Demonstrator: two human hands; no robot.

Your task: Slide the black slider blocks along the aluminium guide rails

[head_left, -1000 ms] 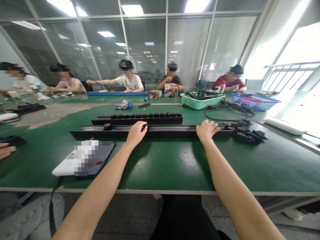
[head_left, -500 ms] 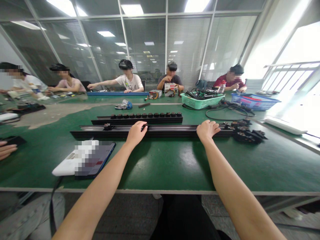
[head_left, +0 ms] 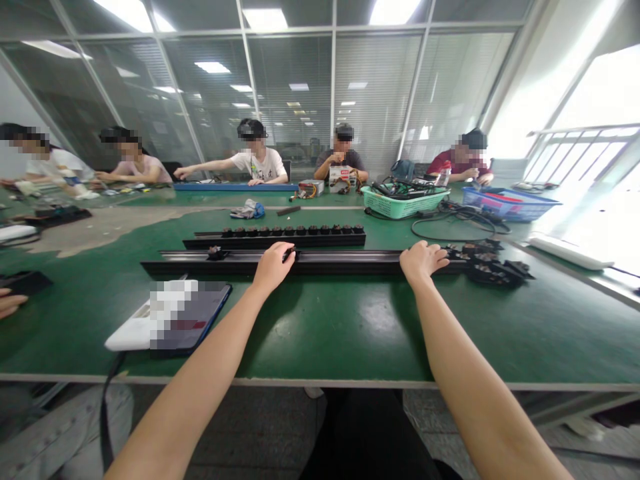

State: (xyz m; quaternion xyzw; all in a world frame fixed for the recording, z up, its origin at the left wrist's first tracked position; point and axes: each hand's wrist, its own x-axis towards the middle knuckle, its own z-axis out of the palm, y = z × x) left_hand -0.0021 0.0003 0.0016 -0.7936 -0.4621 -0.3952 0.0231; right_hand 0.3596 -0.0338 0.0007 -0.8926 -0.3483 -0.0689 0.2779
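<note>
Currently, your left hand (head_left: 271, 268) pinches a black part (head_left: 289, 254) in its fingers, near the middle of the rail (head_left: 350, 263) on the bench (head_left: 340, 333). Your right hand (head_left: 421, 263) lies over the rail's right stretch, fingers slightly spread; whether they grip anything, you cannot tell. Loose parts (head_left: 500, 272) lie to their right.

The left hand (head_left: 273, 268) is around a small part (head_left: 291, 253) on the front rail (head_left: 345, 265); the right hand (head_left: 424, 260) rests farther right along it. Behind the left hand lies the back rail (head_left: 275, 243). Loose parts (head_left: 503, 272) lie right of the right hand, a basket (head_left: 397, 208) behind it. Left and before the left hand, a phone (head_left: 214, 310) lies on the tabletop (head_left: 325, 340).
</note>
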